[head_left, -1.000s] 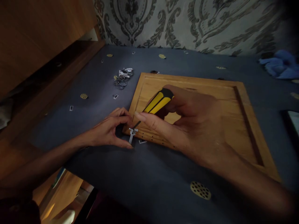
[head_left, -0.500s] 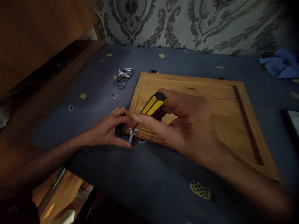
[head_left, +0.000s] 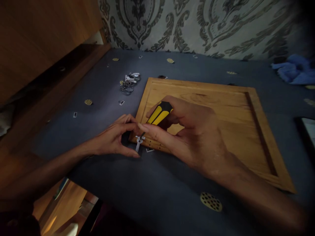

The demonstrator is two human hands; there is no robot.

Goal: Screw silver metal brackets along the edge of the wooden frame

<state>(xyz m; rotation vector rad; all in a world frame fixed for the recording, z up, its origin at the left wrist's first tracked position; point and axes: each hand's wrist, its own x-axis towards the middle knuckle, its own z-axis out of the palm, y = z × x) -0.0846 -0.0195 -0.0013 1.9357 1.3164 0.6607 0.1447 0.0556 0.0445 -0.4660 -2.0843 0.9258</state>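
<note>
The right hand is closed around a yellow and black screwdriver, the handle pinched between thumb and curled fingers. The screwdriver tilts, its shaft pointing down and left to the hinge. Whether the tip sits in a screw is too small to tell.

The hinge is at the near left corner of the wooden panel, its arm reaching out past the edge. The left hand arches around it, thumb tip at the arm's free end and fingers at the panel's corner; I cannot tell whether it pinches the metal. Small dark holes run along the panel's near edge, right of the hinge.

The panel lies flat on the bench. Beyond its far left corner, just beside it, is a pile of metal hardware. A blue cloth lies at the far right, and a dark-edged object shows nearer, at the right edge of the view.
</note>
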